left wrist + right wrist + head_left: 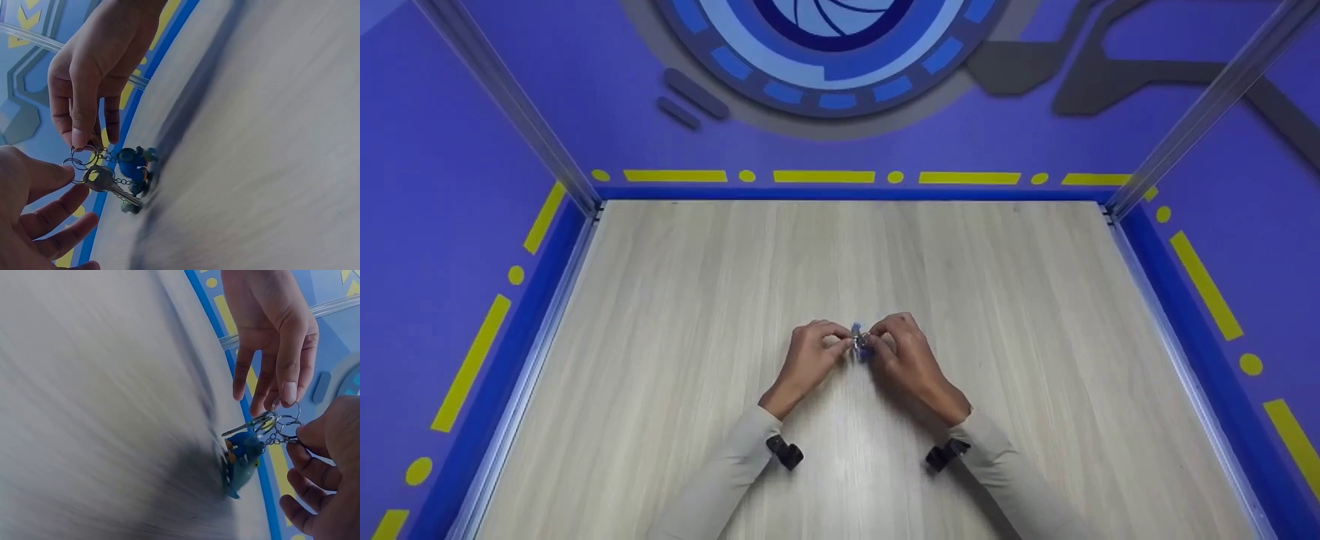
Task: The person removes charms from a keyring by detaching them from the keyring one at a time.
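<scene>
Over the middle of the table, my left hand (pixel 812 356) and right hand (pixel 913 365) meet at a small bunch of linked metal rings. In the left wrist view, my left thumb and index finger pinch a split ring beside a silver key (pixel 101 179), its other fingers spread loosely. My right hand pinches another ring linked to it, seen up close in the right wrist view. Short chains run from the rings to a blue figurine charm (pixel 130 170) with orange feet and a teal charm (pixel 243 473). Fingertips partly cover the rings.
A pale wood-grain table (pixel 705 270) lies under the hands. Blue panels with yellow dashes (pixel 823 177) and metal posts (pixel 510 105) border it at the back and sides. Each sleeved wrist carries a black camera mount (pixel 785 452).
</scene>
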Demonstrator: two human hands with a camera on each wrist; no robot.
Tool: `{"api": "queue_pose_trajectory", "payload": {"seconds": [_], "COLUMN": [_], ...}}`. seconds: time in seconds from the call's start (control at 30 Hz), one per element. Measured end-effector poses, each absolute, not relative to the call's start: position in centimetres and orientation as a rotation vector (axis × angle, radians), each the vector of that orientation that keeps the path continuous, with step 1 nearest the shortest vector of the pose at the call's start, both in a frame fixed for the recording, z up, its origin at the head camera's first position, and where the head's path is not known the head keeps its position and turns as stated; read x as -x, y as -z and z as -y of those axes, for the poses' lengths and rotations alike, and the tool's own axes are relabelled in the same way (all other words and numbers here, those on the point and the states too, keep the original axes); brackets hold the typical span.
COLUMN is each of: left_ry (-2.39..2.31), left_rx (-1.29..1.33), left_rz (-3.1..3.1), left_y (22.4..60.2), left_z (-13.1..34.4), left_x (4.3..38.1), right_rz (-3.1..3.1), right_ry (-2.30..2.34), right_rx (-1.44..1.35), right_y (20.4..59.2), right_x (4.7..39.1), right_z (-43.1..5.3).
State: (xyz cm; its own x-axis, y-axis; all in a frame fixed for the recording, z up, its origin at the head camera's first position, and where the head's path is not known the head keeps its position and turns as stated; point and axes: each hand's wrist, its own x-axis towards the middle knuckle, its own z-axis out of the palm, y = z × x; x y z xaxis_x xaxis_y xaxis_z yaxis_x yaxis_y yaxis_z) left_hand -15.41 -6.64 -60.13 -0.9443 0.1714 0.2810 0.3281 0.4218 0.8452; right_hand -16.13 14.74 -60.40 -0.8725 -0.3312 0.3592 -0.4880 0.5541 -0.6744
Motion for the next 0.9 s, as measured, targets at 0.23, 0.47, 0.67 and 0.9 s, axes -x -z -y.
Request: {"api": "queue_pose_trajectory", "payload": {"seconds": [0.23, 0.47, 0.67, 0.9], "left_ry": [1.707, 1.737, 1.747, 1.779], "left_rx": [0.414, 0.416, 0.423, 0.427], "left_rz": [2.473, 2.46, 2.457, 2.443], "left_y": [58.9, 58.2, 57.7, 57.3], "left_z": [6.8, 6.8, 6.5, 6.3], "left_x": [14.9, 14.5, 14.2, 14.0], "right_rz": [2.59, 2.562, 2.507, 2.501], "right_ry": [-1.166, -1.145, -1.152, -1.146], "right_rx": [-0.75, -0.829, -0.892, -0.875], "right_y": [59.6, 59.5, 59.7, 59.5], "right_x": [15.7, 15.5, 15.4, 15.3], "right_z": [-14.9, -15.0, -15.1, -15.2]}}
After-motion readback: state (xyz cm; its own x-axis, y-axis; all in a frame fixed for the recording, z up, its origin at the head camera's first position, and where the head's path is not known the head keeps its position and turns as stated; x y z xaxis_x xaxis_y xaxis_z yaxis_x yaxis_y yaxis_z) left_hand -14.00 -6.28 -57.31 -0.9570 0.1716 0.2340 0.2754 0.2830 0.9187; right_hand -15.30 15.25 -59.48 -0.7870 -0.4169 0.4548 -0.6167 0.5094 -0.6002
